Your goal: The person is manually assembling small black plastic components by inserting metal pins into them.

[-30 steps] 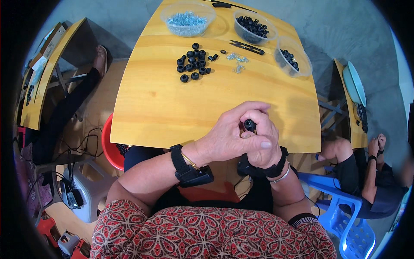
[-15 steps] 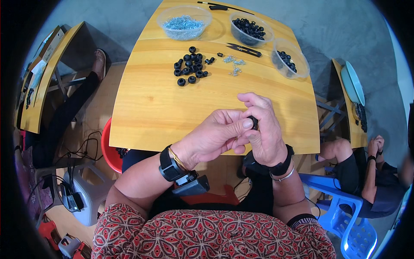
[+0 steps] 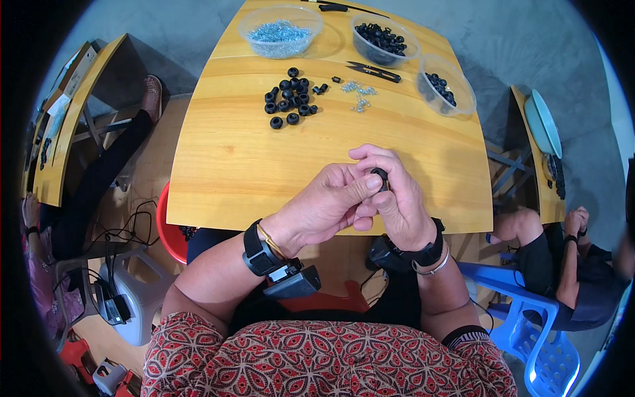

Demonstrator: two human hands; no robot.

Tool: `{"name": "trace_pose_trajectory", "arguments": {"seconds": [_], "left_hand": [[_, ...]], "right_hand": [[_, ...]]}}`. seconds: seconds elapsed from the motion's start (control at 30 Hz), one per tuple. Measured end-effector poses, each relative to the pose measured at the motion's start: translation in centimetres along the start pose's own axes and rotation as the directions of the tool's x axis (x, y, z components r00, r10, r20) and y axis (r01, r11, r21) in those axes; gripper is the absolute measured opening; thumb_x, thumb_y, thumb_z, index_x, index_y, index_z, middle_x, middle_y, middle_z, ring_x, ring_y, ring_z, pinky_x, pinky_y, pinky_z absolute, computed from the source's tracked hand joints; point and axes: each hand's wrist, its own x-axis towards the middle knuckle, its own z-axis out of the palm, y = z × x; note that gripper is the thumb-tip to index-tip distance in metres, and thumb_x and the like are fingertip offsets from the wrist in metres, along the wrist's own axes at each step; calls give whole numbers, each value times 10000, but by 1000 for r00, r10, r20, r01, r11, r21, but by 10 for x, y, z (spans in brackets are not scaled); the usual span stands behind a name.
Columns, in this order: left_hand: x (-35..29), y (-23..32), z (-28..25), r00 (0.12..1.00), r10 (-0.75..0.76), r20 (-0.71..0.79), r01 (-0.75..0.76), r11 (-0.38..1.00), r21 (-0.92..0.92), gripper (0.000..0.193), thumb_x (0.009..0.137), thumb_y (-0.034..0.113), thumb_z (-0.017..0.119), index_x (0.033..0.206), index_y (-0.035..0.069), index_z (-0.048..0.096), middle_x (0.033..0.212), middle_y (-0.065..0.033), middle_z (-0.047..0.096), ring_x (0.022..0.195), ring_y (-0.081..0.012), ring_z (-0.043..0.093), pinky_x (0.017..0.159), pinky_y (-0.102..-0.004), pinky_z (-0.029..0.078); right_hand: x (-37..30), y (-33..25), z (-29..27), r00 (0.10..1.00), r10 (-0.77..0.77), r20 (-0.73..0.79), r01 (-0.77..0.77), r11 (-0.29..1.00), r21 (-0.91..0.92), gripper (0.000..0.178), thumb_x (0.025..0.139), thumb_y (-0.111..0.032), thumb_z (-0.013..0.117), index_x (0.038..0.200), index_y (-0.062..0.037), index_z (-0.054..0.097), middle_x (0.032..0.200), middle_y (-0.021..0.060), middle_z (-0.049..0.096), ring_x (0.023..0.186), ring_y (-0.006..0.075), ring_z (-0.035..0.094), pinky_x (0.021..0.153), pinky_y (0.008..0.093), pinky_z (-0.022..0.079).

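Both hands meet over the near edge of the wooden table (image 3: 218, 178), closed around one small black round part (image 3: 380, 175). My left hand (image 3: 327, 202) pinches it between thumb and fingertips. My right hand (image 3: 400, 205) grips its other side with thumb and curled index finger. The fingers cover most of the part. Farther up the table lies a loose group of black round pieces with holes (image 3: 284, 105). To the right of them are a few small black cylinders (image 3: 320, 89) and scattered tiny clear bits (image 3: 360, 88).
Black thread snips (image 3: 374, 71) lie beyond the clear bits. A tub of bluish clear bits (image 3: 280, 46) and two tubs of black parts (image 3: 385, 49) (image 3: 446, 92) stand at the back. A red basin (image 3: 170, 228) is below left. People sit at tables on both sides, with a blue chair (image 3: 529, 311) at right.
Both hands have shifted slightly left with the black part, and it has turned a little between the fingers. The pieces on the table lie as before.
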Motion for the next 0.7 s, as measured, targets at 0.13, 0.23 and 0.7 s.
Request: {"name": "trace_pose_trajectory", "arguments": {"seconds": [0.13, 0.23, 0.7], "left_hand": [[2, -1, 2, 1000, 2, 4, -2, 1000, 3, 222, 855, 273, 544, 831, 52, 543, 666, 11, 473, 551, -61, 405, 460, -203, 329], [2, -2, 6, 999, -3, -44, 4, 1000, 22, 209, 863, 258, 538, 864, 50, 555, 666, 17, 481, 549, -59, 408, 465, -193, 339], [11, -10, 25, 889, 418, 186, -420, 583, 696, 797, 545, 284, 815, 1180, 27, 407, 1091, -95, 484, 1011, -158, 463, 883, -294, 377]], "right_hand": [[0, 1, 1, 999, -47, -25, 45, 997, -63, 358, 887, -341, 420, 1033, -15, 451, 1091, 165, 466, 951, 300, 480, 824, 335, 386], [-2, 3, -1, 999, -28, -39, 24, 995, -100, 360, 891, -343, 411, 1017, -8, 450, 1051, 165, 476, 936, 293, 478, 816, 340, 388], [-17, -16, 3, 983, -162, -84, 138, 962, -237, 335, 734, -133, 593, 1011, -18, 444, 876, 126, 509, 741, 279, 525, 653, 338, 427]]}}
